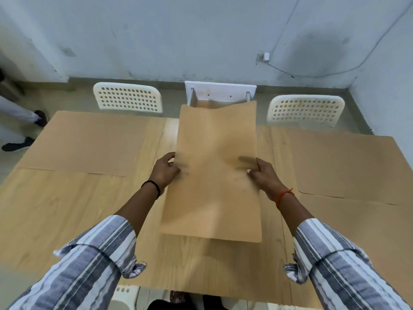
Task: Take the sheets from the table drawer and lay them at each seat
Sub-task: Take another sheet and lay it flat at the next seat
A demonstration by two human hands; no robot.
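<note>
- A tan paper sheet (215, 171) is held above the middle of a light wooden table (55, 211), its long side running from 12 o'clock to 6 o'clock. Its far edge overlaps the open drawer.
- The left hand (164, 170) grips the sheet's left edge at 9 o'clock, thumb on top and fingers curled underneath. A black band circles that wrist.
- The right hand (264, 175) grips the sheet's right edge at 3 o'clock, thumb on top and fingers tucked beneath. An orange thread circles that wrist.
- Both arms wear rolled striped grey and white sleeves (89, 265).
- A white drawer (220, 92) stands pulled out from the table's far side at 12 o'clock.
- A second tan sheet (89, 142) lies flat on the table at 10 o'clock, before a white perforated chair (128, 97).
- A third tan sheet (344, 164) lies flat at 2 o'clock, before another white perforated chair (306, 110).
- Part of a white chair (125, 296) shows at 6 o'clock, below the table's near edge.
- Another person's legs and dark shoes (17, 144) appear at 9 o'clock, on the floor beyond the table.
</note>
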